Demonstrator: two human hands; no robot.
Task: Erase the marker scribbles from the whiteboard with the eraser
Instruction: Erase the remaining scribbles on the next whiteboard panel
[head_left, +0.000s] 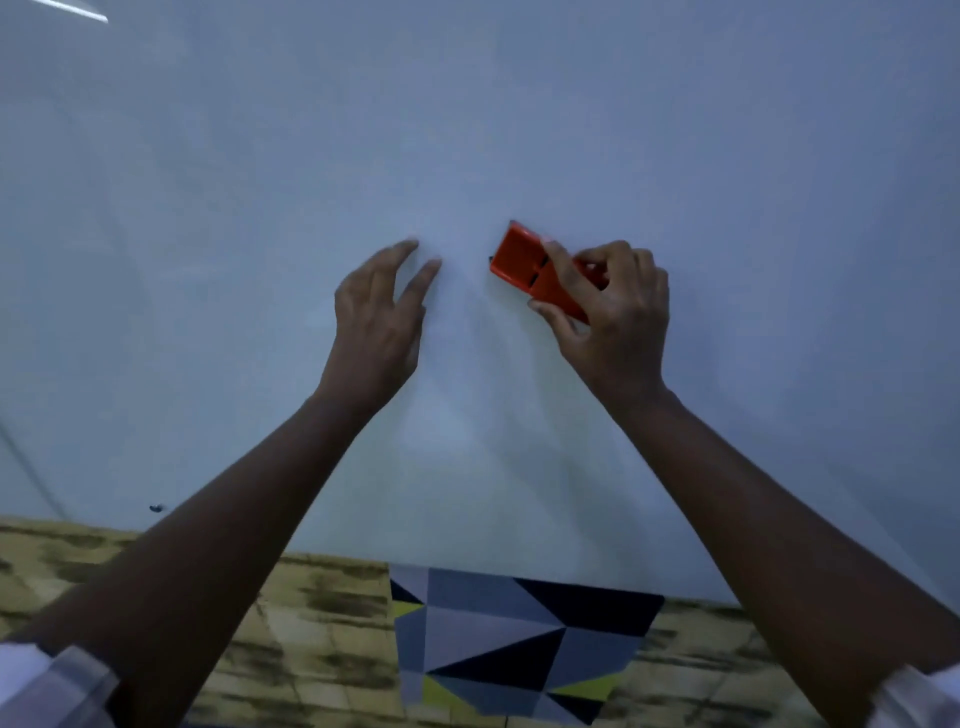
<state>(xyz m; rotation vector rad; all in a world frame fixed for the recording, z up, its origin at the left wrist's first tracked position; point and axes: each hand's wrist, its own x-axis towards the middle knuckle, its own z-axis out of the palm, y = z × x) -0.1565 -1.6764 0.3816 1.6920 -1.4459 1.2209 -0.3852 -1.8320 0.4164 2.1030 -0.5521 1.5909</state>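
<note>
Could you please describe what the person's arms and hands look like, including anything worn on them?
Both forearms are bare from wrist to near the elbow. The left hand and right hand wear no gloves, and no rings, watch or bracelets are visible. A rolled-up pale, whitish fabric sleeve shows at the left elbow, and a matching white sleeve edge at the right.

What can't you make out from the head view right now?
- Eraser felt face: turned to the whiteboard; right hand covers its near end.
- Left hand fingertips: touching the board or hovering, unclear.
- Dark speck: too small to identify.
- Board edges: cut off by the frame.
</note>
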